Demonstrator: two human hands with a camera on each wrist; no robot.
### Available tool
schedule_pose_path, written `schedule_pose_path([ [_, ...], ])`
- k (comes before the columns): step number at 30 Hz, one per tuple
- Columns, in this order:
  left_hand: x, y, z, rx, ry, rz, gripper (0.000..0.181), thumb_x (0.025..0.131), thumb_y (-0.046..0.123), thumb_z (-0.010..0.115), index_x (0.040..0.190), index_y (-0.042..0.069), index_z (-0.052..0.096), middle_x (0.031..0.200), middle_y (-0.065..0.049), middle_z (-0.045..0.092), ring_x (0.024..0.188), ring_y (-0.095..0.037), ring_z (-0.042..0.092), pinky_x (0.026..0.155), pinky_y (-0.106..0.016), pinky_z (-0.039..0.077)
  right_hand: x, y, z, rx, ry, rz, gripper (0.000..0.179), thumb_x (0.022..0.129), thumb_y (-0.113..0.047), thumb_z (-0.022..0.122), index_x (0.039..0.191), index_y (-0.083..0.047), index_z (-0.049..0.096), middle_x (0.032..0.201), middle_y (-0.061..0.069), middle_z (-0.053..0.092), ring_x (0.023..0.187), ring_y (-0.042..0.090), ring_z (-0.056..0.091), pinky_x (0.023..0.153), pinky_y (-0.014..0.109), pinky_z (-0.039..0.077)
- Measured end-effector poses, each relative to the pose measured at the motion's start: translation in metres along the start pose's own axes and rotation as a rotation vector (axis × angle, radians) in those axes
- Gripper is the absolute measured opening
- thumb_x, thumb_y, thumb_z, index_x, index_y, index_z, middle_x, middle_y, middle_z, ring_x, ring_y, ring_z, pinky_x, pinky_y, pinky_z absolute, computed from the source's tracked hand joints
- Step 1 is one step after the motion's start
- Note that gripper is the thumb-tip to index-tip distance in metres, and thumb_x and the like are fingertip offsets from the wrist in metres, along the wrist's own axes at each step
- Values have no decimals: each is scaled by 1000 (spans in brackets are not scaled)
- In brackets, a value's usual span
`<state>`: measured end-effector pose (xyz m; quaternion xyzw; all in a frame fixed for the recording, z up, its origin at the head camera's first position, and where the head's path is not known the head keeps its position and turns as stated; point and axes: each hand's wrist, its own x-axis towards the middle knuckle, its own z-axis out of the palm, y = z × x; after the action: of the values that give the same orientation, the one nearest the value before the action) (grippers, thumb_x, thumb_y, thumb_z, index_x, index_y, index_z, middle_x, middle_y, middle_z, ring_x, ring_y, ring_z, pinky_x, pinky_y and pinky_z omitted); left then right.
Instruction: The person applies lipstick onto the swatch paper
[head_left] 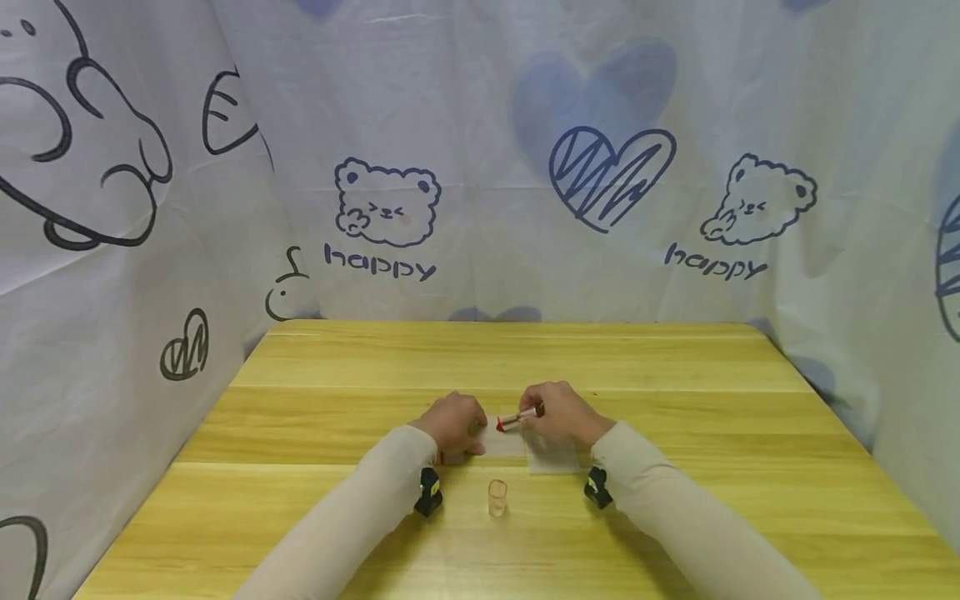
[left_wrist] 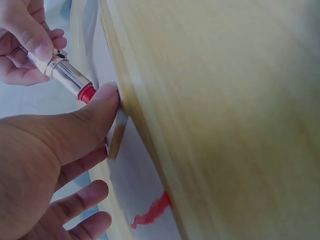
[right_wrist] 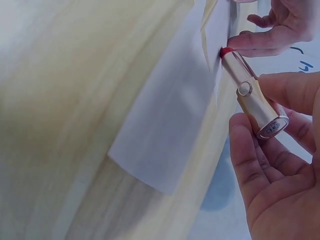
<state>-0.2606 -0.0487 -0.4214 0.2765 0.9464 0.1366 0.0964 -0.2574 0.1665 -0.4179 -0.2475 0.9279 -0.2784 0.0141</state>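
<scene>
My right hand (head_left: 562,414) holds a lipstick (head_left: 522,417) with a shiny metallic tube between thumb and fingers. Its red tip points left and down at a white paper piece (head_left: 504,443), where a red spot shows at the tip. My left hand (head_left: 452,425) rests at the left end of that paper, its thumb pressing near the edge while the other fingers are loosely bent. Below it in the left wrist view lies another paper piece (left_wrist: 145,200) with a red smear. A plain paper piece (right_wrist: 160,130) lies under the right hand.
A small clear cap (head_left: 497,497) stands on the wooden table (head_left: 345,358) between the forearms, nearer the front. White cloth (head_left: 480,167) printed with hearts and bears hangs behind the table and on both sides.
</scene>
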Motion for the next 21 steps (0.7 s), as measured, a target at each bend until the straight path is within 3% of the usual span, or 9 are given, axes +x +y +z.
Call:
schedule_pose_path([
  [21, 3, -2, 2, 2, 5, 16, 40, 78, 27, 83, 111, 7, 73, 115, -6, 68, 109, -27, 60, 94, -39, 48, -3, -4, -7, -8, -68, -39, 7, 85, -8, 74, 86, -11, 68, 82, -3, 67, 71, 8, 58, 65, 28, 50],
])
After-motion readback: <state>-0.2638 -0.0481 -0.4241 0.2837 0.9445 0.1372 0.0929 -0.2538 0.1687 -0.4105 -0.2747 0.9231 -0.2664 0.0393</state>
